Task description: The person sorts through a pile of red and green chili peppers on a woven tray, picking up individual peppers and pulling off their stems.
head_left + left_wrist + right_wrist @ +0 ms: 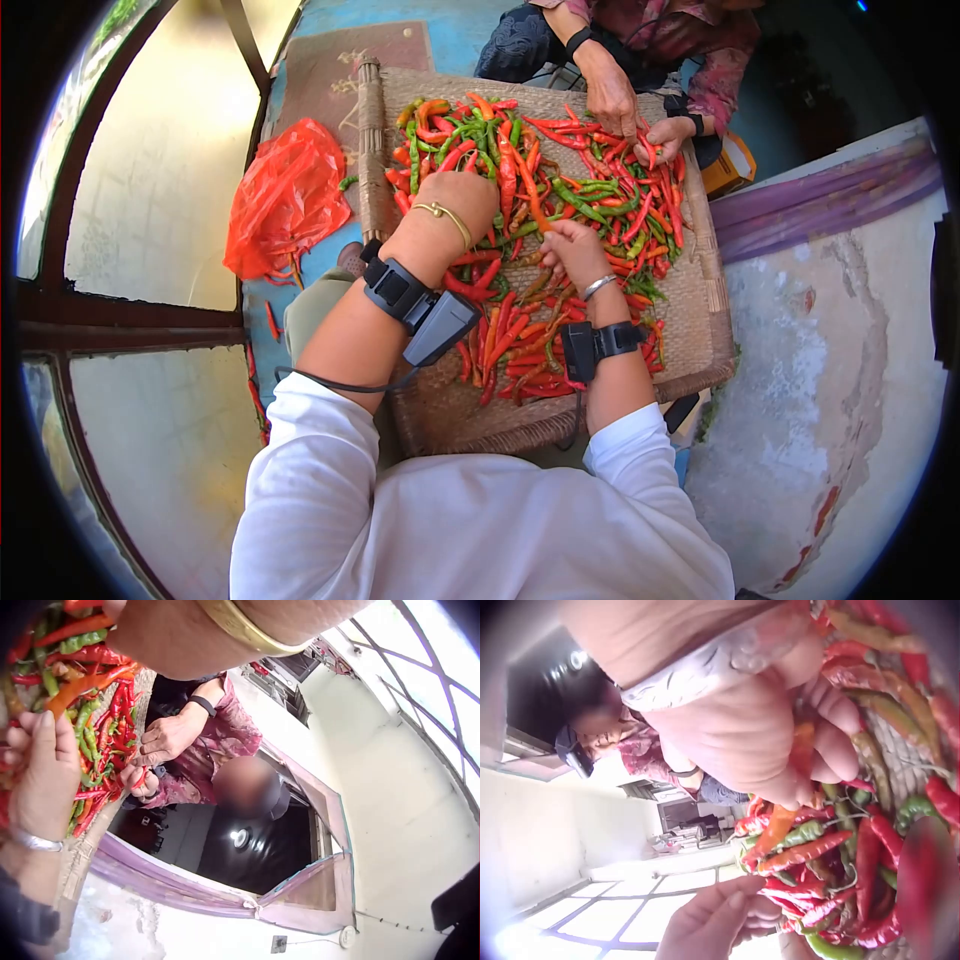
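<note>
Green, red and orange peppers lie piled on a woven tray. My right hand pinches the lower end of a long orange pepper; the same orange pepper shows in the left wrist view. My left hand is over the upper left pile, its fingertips hidden in the head view. In the right wrist view that left hand has bent fingers beside red peppers, and whether it grips one is unclear. In that view, my right hand has its fingers curled around the orange pepper.
Across the woven tray, another person's hands handle red peppers at the far right. A red plastic bag lies on the floor at the left. A framed glass panel stands on the left, a worn wall on the right.
</note>
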`<state>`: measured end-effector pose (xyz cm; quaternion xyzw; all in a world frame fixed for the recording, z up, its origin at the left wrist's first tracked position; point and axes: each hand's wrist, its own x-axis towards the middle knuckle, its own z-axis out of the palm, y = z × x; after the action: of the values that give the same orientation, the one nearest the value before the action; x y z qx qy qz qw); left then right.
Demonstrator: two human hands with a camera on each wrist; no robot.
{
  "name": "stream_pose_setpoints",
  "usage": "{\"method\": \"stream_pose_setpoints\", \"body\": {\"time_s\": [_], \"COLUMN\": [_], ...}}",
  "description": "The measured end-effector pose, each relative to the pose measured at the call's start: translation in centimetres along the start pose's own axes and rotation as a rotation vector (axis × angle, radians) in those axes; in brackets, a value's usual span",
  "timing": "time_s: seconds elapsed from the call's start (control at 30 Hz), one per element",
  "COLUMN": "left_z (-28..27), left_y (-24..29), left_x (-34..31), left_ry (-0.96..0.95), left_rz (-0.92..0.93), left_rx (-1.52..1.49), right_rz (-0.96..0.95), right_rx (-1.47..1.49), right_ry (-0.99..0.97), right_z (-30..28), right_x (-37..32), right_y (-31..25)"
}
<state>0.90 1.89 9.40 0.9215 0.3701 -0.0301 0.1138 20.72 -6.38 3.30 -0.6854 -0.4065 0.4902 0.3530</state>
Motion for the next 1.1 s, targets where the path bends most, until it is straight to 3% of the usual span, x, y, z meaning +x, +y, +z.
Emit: {"method": "stream_pose_setpoints", "body": {"time_s": [0.07, 0.13, 0.17, 0.23, 0.27, 0.3, 0.33, 0.4, 0.53, 0.77, 0.83, 0.97, 1.03, 1.1], "left_z": [-0.7, -0.5, -0.4, -0.2, -0.1, -0.1, -0.3, -0.3, 0.0, 0.0, 0.6, 0.5, 0.2, 0.1], "left_y": [-0.2, -0.5, -0.6, -0.8, -0.9, -0.9, -0.8, -0.9, -1.0, -0.6, -0.6, -0.2, -0.3, -0.2], "left_x": [-0.6, -0.5, -0.4, -0.3, -0.2, -0.2, -0.3, -0.2, -0.1, 0.0, 0.3, 0.2, 0.0, -0.1], "left_ry": [0.075, 0.081, 0.089, 0.094, 0.097, 0.093, 0.113, 0.129, 0.14, 0.097, 0.094, 0.048, 0.048, 0.042], "left_rz": [-0.087, -0.097, -0.108, -0.11, -0.112, -0.113, -0.134, -0.157, -0.153, -0.118, -0.11, -0.086, -0.087, -0.086], "left_rx": [0.014, 0.015, 0.015, 0.013, 0.011, 0.008, 0.005, 0.008, 0.006, -0.015, -0.016, -0.005, -0.001, 0.004], "right_rz": [0.009, -0.376, -0.378, -0.613, -0.468, -0.415, -0.485, -0.483, -0.567, -0.489, -0.384, -0.396, -0.204, -0.266], "right_rx": [0.104, 0.32, 0.319, -0.532, -0.241, -0.269, -0.361, -0.735, -0.999, -0.953, -0.932, -0.968, -0.78, -0.693], "right_ry": [0.064, 0.522, 0.522, 0.739, 0.489, 0.306, 0.236, 0.272, 0.417, 0.445, 0.434, 0.414, 0.35, 0.367], "right_z": [-0.7, -0.7, -0.8, -0.1, 1.2, 2.2, 3.9, 6.4, 9.0, 8.7, 8.5, 8.5, 7.6, 6.6], "right_x": [2.1, 3.9, 4.1, 3.6, 2.9, 3.3, 3.1, 3.1, 2.8, 3.2, 2.9, 3.1, 3.1, 2.6], "right_y": [0.3, -0.2, -0.2, -1.8, -2.2, -1.5, -1.6, -1.1, -0.8, -0.1, -0.7, -1.0, -1.8, -1.8]}}
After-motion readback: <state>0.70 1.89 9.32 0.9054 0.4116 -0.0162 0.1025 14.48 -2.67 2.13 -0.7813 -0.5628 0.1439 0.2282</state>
